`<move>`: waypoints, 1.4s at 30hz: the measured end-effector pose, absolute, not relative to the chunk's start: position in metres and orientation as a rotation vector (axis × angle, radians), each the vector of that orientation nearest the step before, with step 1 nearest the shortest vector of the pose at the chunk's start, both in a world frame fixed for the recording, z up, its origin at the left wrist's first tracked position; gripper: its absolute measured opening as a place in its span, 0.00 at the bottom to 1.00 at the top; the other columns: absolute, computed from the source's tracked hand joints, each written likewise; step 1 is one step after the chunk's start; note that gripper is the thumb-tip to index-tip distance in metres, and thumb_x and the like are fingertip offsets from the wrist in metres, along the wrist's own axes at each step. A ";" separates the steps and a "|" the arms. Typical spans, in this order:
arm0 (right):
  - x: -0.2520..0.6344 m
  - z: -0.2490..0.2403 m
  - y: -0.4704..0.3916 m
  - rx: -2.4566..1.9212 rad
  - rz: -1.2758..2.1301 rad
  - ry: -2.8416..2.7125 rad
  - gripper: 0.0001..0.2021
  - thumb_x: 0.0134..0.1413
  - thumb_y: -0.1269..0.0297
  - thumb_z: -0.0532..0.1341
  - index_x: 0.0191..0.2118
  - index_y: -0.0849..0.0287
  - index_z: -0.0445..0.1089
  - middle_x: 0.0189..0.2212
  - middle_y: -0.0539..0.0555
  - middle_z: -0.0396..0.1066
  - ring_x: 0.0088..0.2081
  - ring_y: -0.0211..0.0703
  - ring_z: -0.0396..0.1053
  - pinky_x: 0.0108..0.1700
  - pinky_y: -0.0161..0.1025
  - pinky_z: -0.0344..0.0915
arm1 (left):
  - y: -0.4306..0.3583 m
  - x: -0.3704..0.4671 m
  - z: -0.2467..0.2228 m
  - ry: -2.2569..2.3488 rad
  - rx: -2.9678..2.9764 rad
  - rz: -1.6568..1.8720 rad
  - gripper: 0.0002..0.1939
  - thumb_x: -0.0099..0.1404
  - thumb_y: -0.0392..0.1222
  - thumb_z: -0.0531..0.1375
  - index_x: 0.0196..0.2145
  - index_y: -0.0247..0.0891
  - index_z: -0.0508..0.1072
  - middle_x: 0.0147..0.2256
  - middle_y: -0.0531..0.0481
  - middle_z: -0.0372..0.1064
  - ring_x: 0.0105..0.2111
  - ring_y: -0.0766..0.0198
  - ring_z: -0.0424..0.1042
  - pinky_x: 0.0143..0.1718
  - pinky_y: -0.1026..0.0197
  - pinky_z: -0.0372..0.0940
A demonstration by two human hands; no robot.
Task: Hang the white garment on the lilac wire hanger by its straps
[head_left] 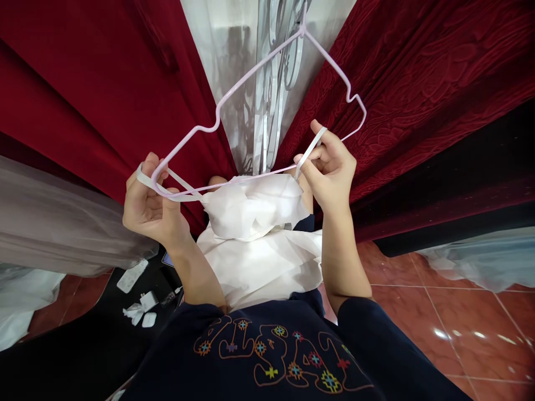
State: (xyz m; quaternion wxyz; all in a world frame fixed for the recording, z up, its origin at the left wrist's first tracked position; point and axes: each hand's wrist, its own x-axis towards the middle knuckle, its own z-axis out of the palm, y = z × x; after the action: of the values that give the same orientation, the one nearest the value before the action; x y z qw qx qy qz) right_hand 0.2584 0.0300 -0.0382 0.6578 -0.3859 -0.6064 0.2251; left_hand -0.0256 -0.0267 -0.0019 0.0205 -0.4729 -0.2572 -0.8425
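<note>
A pale lilac clothes hanger (246, 78) is held up before me, its hook pointing away and its bottom bar towards me. My left hand (152, 206) is closed around the hanger's left corner, with a thin white strap looped over its fingers. My right hand (332, 167) pinches another white strap (311, 147) between raised fingers, close to the bar's right part. Both straps run to a white garment (254, 206), which hangs below the bar and lies over my lap in soft folds. Part of the bar passes behind my right hand.
Red curtains (104, 83) hang left and right, with a white panel and shiny grey bands between them. On a black surface (75, 328) at lower left lie a phone-like case (132, 275), a white charger (149, 301) and small items. Reddish tiles (455, 317) cover the floor at right.
</note>
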 end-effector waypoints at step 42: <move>0.256 -0.053 0.030 -0.929 0.479 -1.329 0.36 0.57 0.44 0.74 0.70 0.38 0.69 0.35 0.46 0.77 0.25 0.33 0.62 0.30 0.39 0.69 | 0.010 -0.041 0.048 -1.250 -2.376 -2.019 0.12 0.66 0.29 0.76 0.44 0.42 0.84 0.41 0.52 0.83 0.43 0.56 0.82 0.53 0.49 0.81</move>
State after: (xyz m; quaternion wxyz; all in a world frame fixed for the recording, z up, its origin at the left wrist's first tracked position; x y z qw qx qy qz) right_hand 0.2565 0.0300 -0.0527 0.6633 -0.4112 -0.5883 0.2120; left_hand -0.0409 0.0096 0.0485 -0.1085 -0.7031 -0.3698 -0.5976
